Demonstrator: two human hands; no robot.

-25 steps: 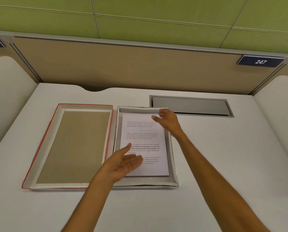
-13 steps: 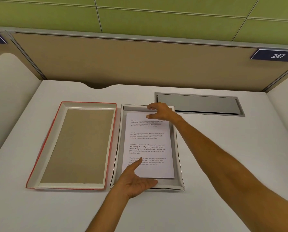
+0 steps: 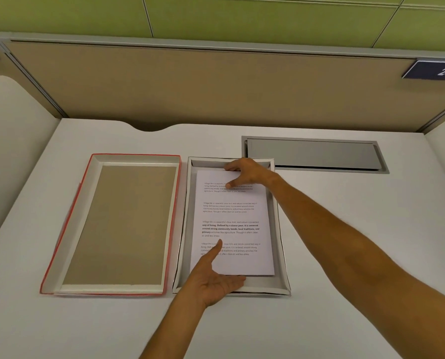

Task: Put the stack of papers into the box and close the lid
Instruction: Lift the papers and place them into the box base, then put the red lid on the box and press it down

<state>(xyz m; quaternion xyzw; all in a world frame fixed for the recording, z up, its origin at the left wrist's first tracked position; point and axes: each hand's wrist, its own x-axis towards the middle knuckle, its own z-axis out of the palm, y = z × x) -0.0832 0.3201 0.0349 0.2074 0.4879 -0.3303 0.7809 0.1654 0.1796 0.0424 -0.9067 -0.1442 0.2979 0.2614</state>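
Observation:
A shallow white box (image 3: pixel 281 244) lies open on the white desk. Inside it rests the stack of printed papers (image 3: pixel 238 216). My left hand (image 3: pixel 213 278) is at the stack's near edge, thumb on the top sheet and fingers under that edge. My right hand (image 3: pixel 244 171) is at the far edge, thumb pressing the top sheet, fingers behind the stack. Left of the box, touching it, the red-edged lid (image 3: pixel 112 224) lies upside down, its brown inner side up.
A grey metal cable flap (image 3: pixel 312 154) is set into the desk behind the box on the right. A tan partition (image 3: pixel 190 86) runs along the back, with a number plate 247 (image 3: pixel 439 71). White side panels flank the desk.
My left hand dropped from above the lower part of the page to the stack's near edge. My right hand slid left along the far edge. The papers settled flat in the box.

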